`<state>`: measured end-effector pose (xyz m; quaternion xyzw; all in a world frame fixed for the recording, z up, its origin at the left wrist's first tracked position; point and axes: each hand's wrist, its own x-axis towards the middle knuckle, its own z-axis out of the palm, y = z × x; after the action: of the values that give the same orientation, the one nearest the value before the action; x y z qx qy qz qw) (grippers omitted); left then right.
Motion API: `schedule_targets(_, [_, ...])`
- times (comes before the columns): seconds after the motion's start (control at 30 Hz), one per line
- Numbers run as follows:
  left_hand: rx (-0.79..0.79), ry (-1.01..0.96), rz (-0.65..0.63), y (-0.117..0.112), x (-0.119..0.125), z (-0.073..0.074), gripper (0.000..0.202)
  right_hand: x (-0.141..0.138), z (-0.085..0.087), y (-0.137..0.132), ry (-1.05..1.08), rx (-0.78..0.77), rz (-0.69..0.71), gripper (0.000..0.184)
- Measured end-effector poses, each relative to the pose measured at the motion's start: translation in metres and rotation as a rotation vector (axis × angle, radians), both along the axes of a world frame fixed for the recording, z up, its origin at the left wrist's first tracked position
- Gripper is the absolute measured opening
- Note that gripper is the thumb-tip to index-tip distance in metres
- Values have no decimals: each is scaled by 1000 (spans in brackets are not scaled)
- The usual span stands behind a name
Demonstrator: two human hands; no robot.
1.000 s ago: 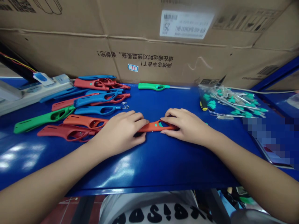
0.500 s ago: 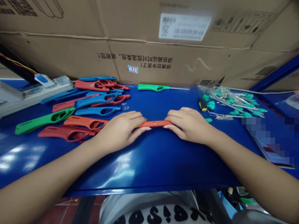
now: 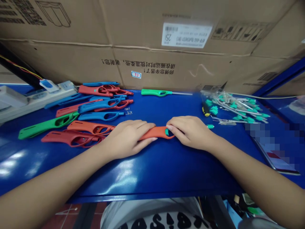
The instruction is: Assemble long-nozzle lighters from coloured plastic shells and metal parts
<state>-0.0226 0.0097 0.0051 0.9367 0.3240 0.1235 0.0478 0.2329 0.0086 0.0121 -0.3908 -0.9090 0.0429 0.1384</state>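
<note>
Between my two hands is an orange lighter casing (image 3: 156,132), turned so its broad side and a green trigger piece show. My left hand (image 3: 130,136) is closed around its handle end. At the trigger end, my right hand (image 3: 188,132) pinches it with thumb and fingers, hiding the tip. To the left of my left hand lie several casings, among them a red casing (image 3: 59,137), an orange casing (image 3: 79,126), a green casing (image 3: 35,127) and a blue casing (image 3: 100,116). Small screws (image 3: 129,111) lie behind my left hand.
A green lighter with a metal rod (image 3: 152,92) lies at the back by a cardboard box (image 3: 143,28). Metal rods with green parts (image 3: 238,106) are heaped back right, beside a black-and-yellow screwdriver (image 3: 206,110). A white power strip (image 3: 35,98) stands at the left on the blue table (image 3: 152,171).
The orange lighter casing has turned from its narrow edge to its broad side, so the green trigger now shows. Both hands keep hold of it. The view has tilted slightly upward.
</note>
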Motion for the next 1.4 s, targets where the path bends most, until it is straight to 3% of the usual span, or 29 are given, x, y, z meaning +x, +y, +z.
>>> schedule_targets(0.13, [-40,26,-42,0,-3,0,41,0,-2,-1,121,24,219,29])
schedule_targets(0.2, [-57,3,-43,-2,-2,-1,41,-2,-6,-2,173,75,260,25])
schedule_targets(0.33, [-81,-22,-62,-3,-1,-3,41,-6,-9,-6,294,149,257,20])
schedule_targets(0.53, [-17,54,-89,2,-5,1,43,2,4,-4,260,-28,212,17])
schedule_targets(0.67, [-3,69,-67,5,-8,5,43,12,11,0,197,-11,179,14])
schedule_targets(0.9, [-271,38,36,-5,-1,12,36,10,10,-6,90,185,88,21])
schedule_targets(1.03, [-351,17,56,-16,6,14,31,5,10,-6,44,156,103,22])
schedule_targets(1.23, [-325,52,99,-13,8,12,28,12,14,0,-57,51,119,24])
schedule_targets(1.4, [-234,84,61,-9,3,9,28,12,9,2,-79,107,128,24])
